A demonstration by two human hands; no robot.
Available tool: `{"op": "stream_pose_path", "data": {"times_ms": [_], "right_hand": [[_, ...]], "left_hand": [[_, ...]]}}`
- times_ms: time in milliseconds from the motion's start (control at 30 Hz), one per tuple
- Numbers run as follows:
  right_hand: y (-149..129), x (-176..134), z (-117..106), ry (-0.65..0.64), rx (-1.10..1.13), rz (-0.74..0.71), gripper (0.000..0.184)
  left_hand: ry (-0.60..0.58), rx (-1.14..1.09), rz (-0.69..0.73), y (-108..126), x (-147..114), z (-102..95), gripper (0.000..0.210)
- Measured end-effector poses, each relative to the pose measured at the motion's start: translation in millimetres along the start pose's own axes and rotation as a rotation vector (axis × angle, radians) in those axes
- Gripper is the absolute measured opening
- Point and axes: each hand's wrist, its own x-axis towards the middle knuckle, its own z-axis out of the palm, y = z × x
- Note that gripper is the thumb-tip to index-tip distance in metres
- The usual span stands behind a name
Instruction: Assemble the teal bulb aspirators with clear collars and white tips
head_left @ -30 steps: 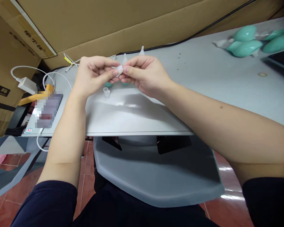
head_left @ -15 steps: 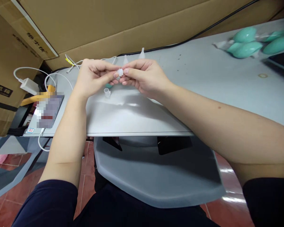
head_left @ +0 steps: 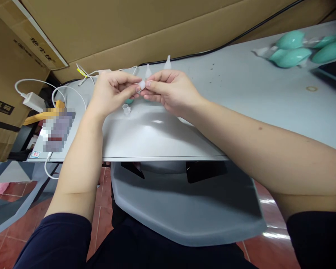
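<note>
Between my fingertips is a small white translucent plastic piece point(head_left: 142, 84), partly covered by the fingers. My left hand point(head_left: 112, 89) pinches it from the left with thumb and index finger. From the right, my right hand point(head_left: 170, 87) pinches the same piece. Below them on the table lies a small clear plastic fitting point(head_left: 126, 109). Just behind the hands stand two white pointed nozzle tips, a left one point(head_left: 148, 70) and a right one point(head_left: 168, 62). A bit of a green object point(head_left: 129, 101) shows under my left fingers, mostly hidden.
Several green bulbs point(head_left: 292, 52) with clear ends lie at the far right of the white table point(head_left: 240, 86). At left are a phone point(head_left: 60, 130), a charger point(head_left: 35, 101) with white cables and a yellow object point(head_left: 42, 116). Cardboard point(head_left: 128, 30) walls the back.
Both hands keep their pinch on the small white piece, with only a slight shift of the fingers. Nothing on the table has visibly moved.
</note>
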Motion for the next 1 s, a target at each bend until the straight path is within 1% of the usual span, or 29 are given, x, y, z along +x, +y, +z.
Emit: {"op": "stream_pose_path", "data": {"times_ms": [133, 267, 367, 433, 467, 533, 633, 700, 800, 867, 1000], "right_hand": [[1.1, 0.2, -3.5, -0.005, -0.014, 0.012, 0.025], [3.9, 2.4, -6.3, 0.011, -0.054, -0.007, 0.016], [4.1, 4.2, -7.0, 0.040, -0.152, -0.077, 0.017], [4.6, 5.0, -7.6, 0.028, -0.249, -0.128, 0.016], [5.3, 5.1, -8.0, 0.003, -0.307, -0.143, 0.016], [8.2, 4.4, -8.8, -0.090, -0.434, -0.158, 0.017], [13.9, 0.4, -9.5, -0.281, -0.644, -0.174, 0.019], [16.6, -3.4, -9.2, -0.386, -0.770, -0.203, 0.021], [18.3, -7.3, -8.3, -0.492, -0.889, -0.246, 0.023], [19.2, -7.4, -7.8, -0.535, -0.937, -0.268, 0.023], [23.8, -4.2, -5.9, -0.569, -1.024, -0.329, 0.020]], "left_hand": [[-0.002, 0.018, -0.085, 16.8, -1.8, -0.9, 0.017], [-0.016, 0.039, -0.126, 28.4, -2.4, -2.6, 0.019], [-0.022, 0.050, -0.139, 38.4, -3.2, -10.6, 0.022], [-0.057, 0.068, -0.125, 47.3, -4.7, -21.1, 0.023], [-0.088, 0.095, -0.122, 52.2, -5.6, -27.6, 0.024], [-0.210, 0.148, -0.159, 61.4, -7.6, -41.0, 0.024], [-0.426, 0.173, -0.278, 69.4, -8.8, -55.6, 0.020], [-0.549, 0.236, -0.369, 69.4, -7.3, -57.9, 0.015], [-0.732, 0.371, -0.499, 63.9, -3.2, -52.0, 0.016], [-0.782, 0.423, -0.528, 59.7, -1.1, -46.3, 0.018], [-0.767, 0.452, -0.517, 55.5, -1.0, -41.2, 0.018]]}}
